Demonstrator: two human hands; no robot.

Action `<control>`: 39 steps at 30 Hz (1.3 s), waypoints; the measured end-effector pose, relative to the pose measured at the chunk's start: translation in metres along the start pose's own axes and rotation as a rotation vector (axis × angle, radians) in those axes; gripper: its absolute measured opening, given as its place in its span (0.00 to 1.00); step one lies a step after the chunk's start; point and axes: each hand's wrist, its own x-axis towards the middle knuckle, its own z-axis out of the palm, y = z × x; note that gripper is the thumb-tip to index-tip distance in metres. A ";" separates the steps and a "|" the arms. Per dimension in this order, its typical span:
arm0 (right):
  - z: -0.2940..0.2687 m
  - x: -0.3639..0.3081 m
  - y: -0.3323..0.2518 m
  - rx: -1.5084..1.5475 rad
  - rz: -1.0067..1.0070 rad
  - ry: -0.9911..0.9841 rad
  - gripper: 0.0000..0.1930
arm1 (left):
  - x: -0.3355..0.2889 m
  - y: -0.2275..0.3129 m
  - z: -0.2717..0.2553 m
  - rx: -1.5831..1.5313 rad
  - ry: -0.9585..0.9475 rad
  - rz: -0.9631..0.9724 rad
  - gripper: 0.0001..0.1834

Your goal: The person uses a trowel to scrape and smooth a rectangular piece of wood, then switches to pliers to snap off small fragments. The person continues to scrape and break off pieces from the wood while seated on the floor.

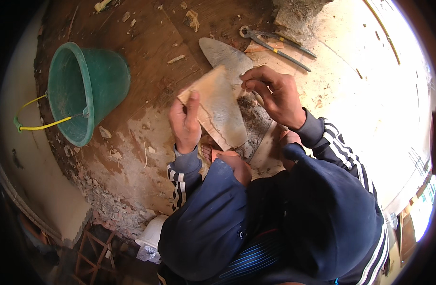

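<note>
Firmly clamped in the left hand (186, 124), thumb on the upper face and fingers beneath: a broken tan-and-grey tile slab (222, 107), ragged along its left edge. Held tilted above the floor (151, 71), near mid-view, just beyond the knees. Long axis running away from the body, far end leaning leftward. Placed to the right of the left hand and touching it; to the left of the right hand (280, 95), with those fingertips just beside its far right edge. Right thumb and forefinger pinched together (perhaps on some scrap, too small to make out). Impossible to tell whether touching the slab.

Between slab and right hand, crumbly grey rubble (257, 114). Beyond, a grey round-ended plate (222, 53), partly hidden; shard or trowel blade, hard to say. Farther out, pincers (274, 49) with yellow-banded dark handles. Well off to the left, a green bucket (108, 76), upright or tipped unclear. Below, an orange sandal strap (227, 153), partly covered by dark blue trouser legs (203, 223). Right side of the floor washed out by glare.
</note>
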 end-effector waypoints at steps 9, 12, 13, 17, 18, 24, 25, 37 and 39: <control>-0.016 -0.022 0.032 -0.350 0.018 -0.112 0.07 | 0.010 -0.014 -0.002 0.455 0.273 0.062 0.14; -0.020 -0.030 0.043 -0.490 0.048 -0.127 0.11 | 0.011 -0.031 0.002 0.644 0.276 0.083 0.15; -0.022 -0.032 0.046 -0.527 0.067 -0.139 0.12 | 0.013 -0.038 0.004 0.679 0.286 0.098 0.16; -0.031 -0.030 0.054 -0.628 0.070 -0.115 0.16 | 0.021 -0.065 0.015 0.620 0.278 0.017 0.17; -0.033 -0.029 0.056 -0.628 0.059 -0.106 0.16 | 0.021 -0.069 0.017 0.611 0.290 0.101 0.16; -0.031 -0.028 0.056 -0.358 0.413 -0.348 0.23 | 0.018 -0.075 0.025 0.603 0.389 0.137 0.15; -0.027 -0.027 0.057 -0.415 0.386 -0.444 0.26 | 0.018 -0.075 0.026 0.600 0.414 0.152 0.16; 0.023 -0.040 0.017 -0.093 0.307 -0.370 0.20 | 0.013 -0.066 0.038 0.534 0.459 -0.119 0.18; 0.031 -0.039 0.012 -0.169 0.235 -0.356 0.20 | 0.015 -0.063 0.041 0.534 0.462 -0.136 0.19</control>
